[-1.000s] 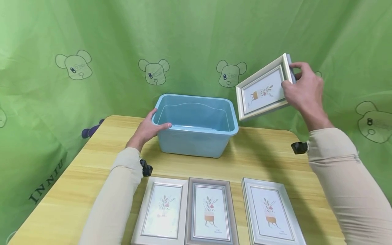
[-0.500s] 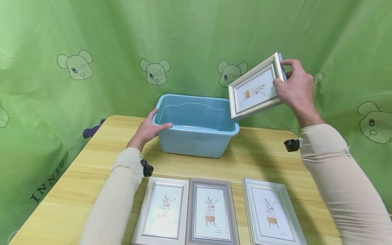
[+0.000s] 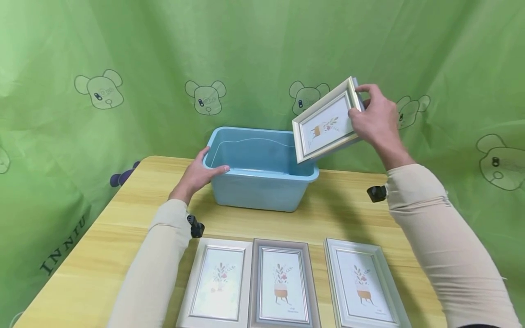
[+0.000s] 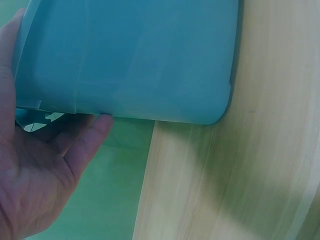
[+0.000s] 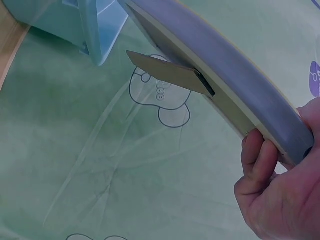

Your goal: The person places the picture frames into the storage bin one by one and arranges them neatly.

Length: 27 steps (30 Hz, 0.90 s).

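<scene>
My right hand (image 3: 378, 119) grips a cream picture frame (image 3: 326, 125) by its right end, thumb on the front and fingers behind. The frame is tilted, and its lower left corner overlaps the right end of the blue plastic bin (image 3: 254, 191) in the head view. From the right wrist, the back of the picture frame (image 5: 235, 75) shows a stand flap (image 5: 167, 72) sticking out. My left hand (image 3: 197, 176) holds the bin's left end, thumb over the near rim. The left wrist view has the fingers of that hand (image 4: 87, 150) against the bin's outer wall (image 4: 150, 65).
Along the near side of the wooden table (image 3: 102, 255) lie a white picture frame (image 3: 193, 291), a taupe picture frame (image 3: 255, 291) and a pale grey picture frame (image 3: 393, 291), all face up. A green curtain (image 3: 254, 41) hangs behind the table.
My right hand has carried the cream picture frame leftward, from beside the bin to over its right end. The left hand and the bin have stayed put.
</scene>
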{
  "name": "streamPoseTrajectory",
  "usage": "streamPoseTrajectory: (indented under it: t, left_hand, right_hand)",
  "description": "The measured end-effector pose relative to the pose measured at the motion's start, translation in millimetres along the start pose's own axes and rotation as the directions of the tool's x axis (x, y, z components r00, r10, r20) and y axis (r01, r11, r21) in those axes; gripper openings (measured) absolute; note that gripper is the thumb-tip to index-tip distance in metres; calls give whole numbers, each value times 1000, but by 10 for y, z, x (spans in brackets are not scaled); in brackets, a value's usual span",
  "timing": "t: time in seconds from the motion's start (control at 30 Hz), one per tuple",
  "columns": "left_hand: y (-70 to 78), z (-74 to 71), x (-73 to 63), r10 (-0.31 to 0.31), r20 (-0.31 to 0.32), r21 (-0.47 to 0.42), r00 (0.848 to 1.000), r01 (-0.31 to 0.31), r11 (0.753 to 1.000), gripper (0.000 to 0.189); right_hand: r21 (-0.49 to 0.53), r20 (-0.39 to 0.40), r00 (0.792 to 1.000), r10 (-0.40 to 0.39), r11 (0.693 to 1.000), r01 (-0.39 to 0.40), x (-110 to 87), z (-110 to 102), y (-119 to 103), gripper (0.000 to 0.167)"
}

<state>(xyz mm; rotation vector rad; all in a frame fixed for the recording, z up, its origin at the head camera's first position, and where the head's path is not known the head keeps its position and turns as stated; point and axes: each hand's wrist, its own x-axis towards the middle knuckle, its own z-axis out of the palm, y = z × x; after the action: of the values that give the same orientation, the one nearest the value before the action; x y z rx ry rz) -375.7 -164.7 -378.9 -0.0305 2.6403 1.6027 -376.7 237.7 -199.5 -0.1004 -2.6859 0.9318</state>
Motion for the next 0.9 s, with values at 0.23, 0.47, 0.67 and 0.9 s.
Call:
streamPoseTrajectory:
  t: [0.23,0.47,0.67,0.9]
  left_hand:
    - [-19,-8,23,-2,-4,6,1000,2,1000,111]
    - [-11,-12,18,3,-10,16,1000,-3,1000,113]
    - [-7,-5,13,4,-8,4,1000,-4,1000,113]
    - [-12,3,20,4,-12,3,1000,-3,1000,112]
  right_hand:
    - [-6,31,1000,-5,1000,6,6,114,-54,63]
    - [-8,62,998,-8,1000,9,28,201,-66,61]
    - [-25,75,997,-21,999,23,34,278,-48,60]
    - [-44,94,996,-11,999,15,61,359,-52,61]
